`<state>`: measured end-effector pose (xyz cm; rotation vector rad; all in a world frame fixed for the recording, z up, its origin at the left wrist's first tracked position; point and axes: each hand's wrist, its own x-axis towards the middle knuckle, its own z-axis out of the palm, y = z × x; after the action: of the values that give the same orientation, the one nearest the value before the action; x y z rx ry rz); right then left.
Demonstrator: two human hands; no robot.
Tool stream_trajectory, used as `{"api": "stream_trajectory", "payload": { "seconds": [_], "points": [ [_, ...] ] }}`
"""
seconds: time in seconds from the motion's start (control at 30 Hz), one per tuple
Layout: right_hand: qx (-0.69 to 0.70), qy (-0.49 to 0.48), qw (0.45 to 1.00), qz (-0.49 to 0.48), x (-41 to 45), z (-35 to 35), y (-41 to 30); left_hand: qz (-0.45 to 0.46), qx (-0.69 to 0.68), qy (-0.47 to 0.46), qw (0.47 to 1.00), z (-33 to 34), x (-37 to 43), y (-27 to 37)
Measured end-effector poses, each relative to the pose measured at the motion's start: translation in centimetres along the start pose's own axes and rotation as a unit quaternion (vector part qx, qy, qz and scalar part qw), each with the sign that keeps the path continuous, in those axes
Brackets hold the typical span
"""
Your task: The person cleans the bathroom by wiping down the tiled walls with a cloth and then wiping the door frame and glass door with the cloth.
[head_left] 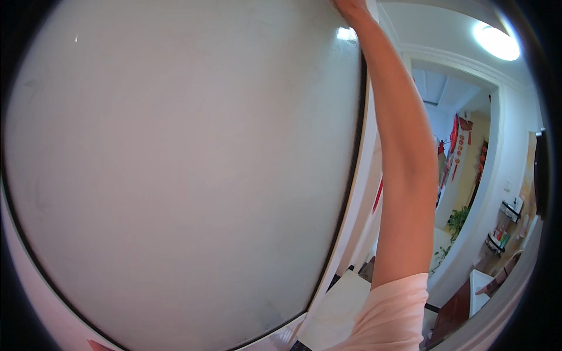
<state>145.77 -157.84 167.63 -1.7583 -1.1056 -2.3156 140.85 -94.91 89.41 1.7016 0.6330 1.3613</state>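
A large frosted glass panel [184,166] with a dark seal and a white frame [347,215] fills the left and middle of the view. My right arm, in a pale pink short sleeve, reaches up along the frame's right side. Of my right hand [351,8], only the part by the wrist shows, at the top edge beside the panel's upper right; its fingers are cut off, so what it holds or touches cannot be told. My left hand is not in view. A small reddish patch at the bottom left edge is too cut off to identify.
A doorway [496,114] opens at the right, with red hanging decorations [454,131] and a green plant [459,221] beyond it. Wall shelves [496,243] with small items hang near a white basin [479,285] over a dark red cabinet [450,311]. A round ceiling lamp [498,42] is lit.
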Motion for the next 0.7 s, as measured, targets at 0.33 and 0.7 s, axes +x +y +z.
{"api": "stream_trajectory", "payload": {
  "seconds": [0.33,0.7],
  "points": [
    [-0.250,0.049,0.963,0.086,0.8,-0.9,4.1,0.091,0.106,-0.097,0.985,1.4,1.0,-2.3],
    [-0.165,0.052,0.981,-0.089,6.1,6.5,-8.5,-0.061,-0.331,-0.080,0.938,2.4,-1.6,1.9]
  ]
}}
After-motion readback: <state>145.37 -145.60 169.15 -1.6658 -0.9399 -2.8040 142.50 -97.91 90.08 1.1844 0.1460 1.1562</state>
